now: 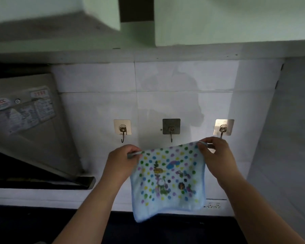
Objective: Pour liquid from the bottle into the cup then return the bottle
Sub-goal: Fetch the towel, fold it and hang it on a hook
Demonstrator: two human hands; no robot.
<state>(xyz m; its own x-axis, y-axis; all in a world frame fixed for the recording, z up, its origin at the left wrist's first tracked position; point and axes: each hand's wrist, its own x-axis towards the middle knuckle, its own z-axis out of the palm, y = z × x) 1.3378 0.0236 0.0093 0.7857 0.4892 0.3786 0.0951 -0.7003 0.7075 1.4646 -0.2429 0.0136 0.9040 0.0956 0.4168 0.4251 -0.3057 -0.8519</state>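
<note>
Below the three wall hooks (171,129): left hand (121,160) and right hand (217,154) each pinch a top corner of the dotted towel (169,180); towel hangs flat, top edge roughly horizontal, rising rightward. Bottle and cup not visible.

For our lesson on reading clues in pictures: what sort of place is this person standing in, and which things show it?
Most likely a home kitchen. A slanted range hood hangs by a white tiled wall bearing three stick-on hooks, and both hands hold up a dotted cloth.

Dotted blue cloth (167,180) (cartoon print) hanging between left hand (120,161) and right hand (217,155)
</note>
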